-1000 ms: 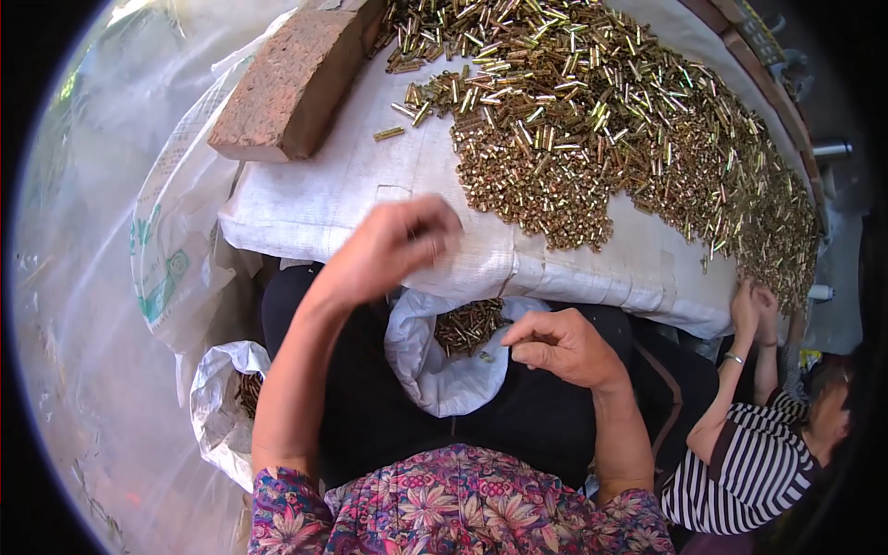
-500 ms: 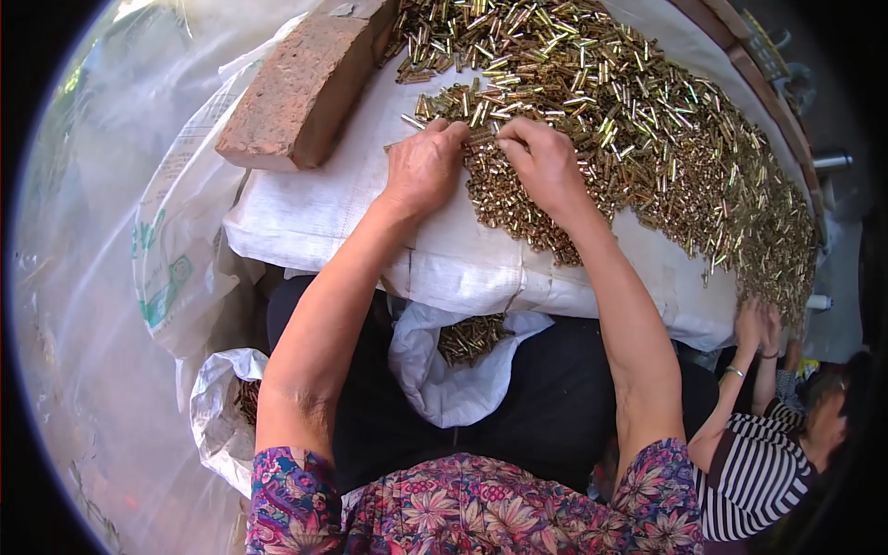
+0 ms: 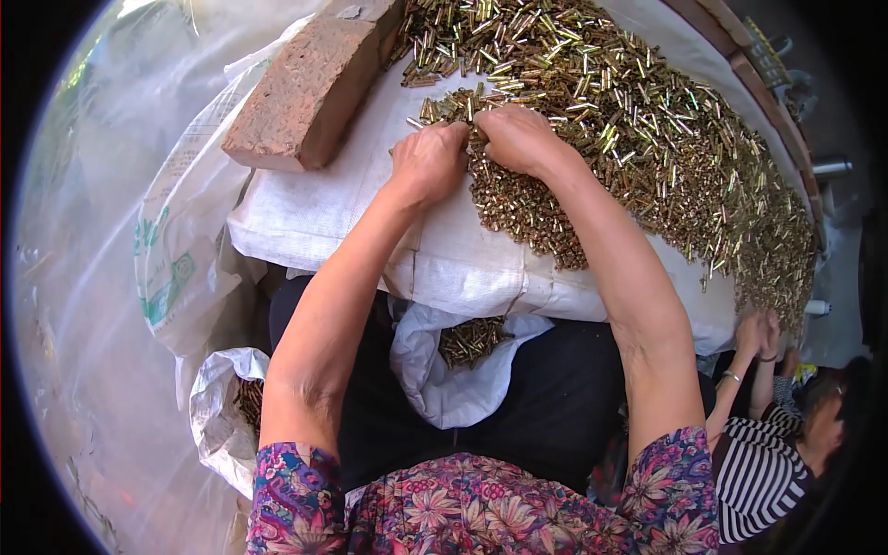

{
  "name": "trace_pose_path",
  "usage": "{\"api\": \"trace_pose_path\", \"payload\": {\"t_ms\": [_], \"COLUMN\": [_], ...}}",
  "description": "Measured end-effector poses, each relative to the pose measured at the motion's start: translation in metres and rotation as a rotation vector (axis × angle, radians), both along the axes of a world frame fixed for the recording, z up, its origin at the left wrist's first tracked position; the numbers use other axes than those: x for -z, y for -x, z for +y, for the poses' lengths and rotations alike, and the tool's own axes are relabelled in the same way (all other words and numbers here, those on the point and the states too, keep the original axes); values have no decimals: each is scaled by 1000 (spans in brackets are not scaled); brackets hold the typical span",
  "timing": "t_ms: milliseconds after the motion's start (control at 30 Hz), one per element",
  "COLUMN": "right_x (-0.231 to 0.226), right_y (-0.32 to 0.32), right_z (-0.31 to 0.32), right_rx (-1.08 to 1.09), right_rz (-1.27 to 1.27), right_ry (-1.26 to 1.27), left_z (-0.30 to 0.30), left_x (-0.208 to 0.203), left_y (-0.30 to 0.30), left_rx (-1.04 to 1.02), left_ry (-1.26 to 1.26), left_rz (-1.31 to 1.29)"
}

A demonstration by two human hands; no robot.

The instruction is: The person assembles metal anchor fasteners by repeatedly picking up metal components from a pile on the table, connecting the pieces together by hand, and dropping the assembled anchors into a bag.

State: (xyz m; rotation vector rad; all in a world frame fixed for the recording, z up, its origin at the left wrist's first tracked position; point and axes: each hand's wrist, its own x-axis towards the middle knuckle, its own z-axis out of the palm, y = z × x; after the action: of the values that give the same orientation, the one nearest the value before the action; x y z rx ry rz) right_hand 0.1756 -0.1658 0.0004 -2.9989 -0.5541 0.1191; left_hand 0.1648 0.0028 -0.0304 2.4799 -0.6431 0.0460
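Note:
A wide heap of small brass-coloured metal tubes [image 3: 610,120] covers much of a table draped in white woven cloth [image 3: 324,217]. At the heap's near left edge my left hand [image 3: 431,162] is closed, its fingertips pinched together. Close beside it, my right hand [image 3: 518,139] is closed too, thumb and forefinger pressed together over the tubes. The fingertips of both hands nearly meet. Whatever lies between them is too small or hidden to make out. A few loose tubes [image 3: 416,123] lie just past my left fingertips.
Bricks [image 3: 301,92] line the table's left side. An open white sack [image 3: 462,388] with tubes in it rests in my lap; another white bag [image 3: 217,407] stands at lower left. At right, a person in a striped shirt [image 3: 763,481] has hands at the heap's edge.
My right hand has moved left, up to my left hand, and its fingers have turned toward it. My left hand has barely shifted.

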Motion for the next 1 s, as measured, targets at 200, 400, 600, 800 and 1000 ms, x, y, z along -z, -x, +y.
{"api": "trace_pose_path", "payload": {"t_ms": [200,400,600,800,1000], "right_x": [-10,-12,-5,-4,4], "right_y": [4,5,23,53,72], "right_z": [7,9,4,8,5], "right_rx": [-41,3,-37,21,-25], "right_rz": [43,153,89,71,-7], "right_ry": [17,57,-117,-219,-242], "left_z": [31,53,59,56,55], "left_x": [-9,-22,-21,-25,-19], "left_y": [19,41,58,82,90], "left_rx": [55,35,39,-8,-43], "left_ry": [359,942,920,901,942], "left_rz": [150,708,748,804,773]}}
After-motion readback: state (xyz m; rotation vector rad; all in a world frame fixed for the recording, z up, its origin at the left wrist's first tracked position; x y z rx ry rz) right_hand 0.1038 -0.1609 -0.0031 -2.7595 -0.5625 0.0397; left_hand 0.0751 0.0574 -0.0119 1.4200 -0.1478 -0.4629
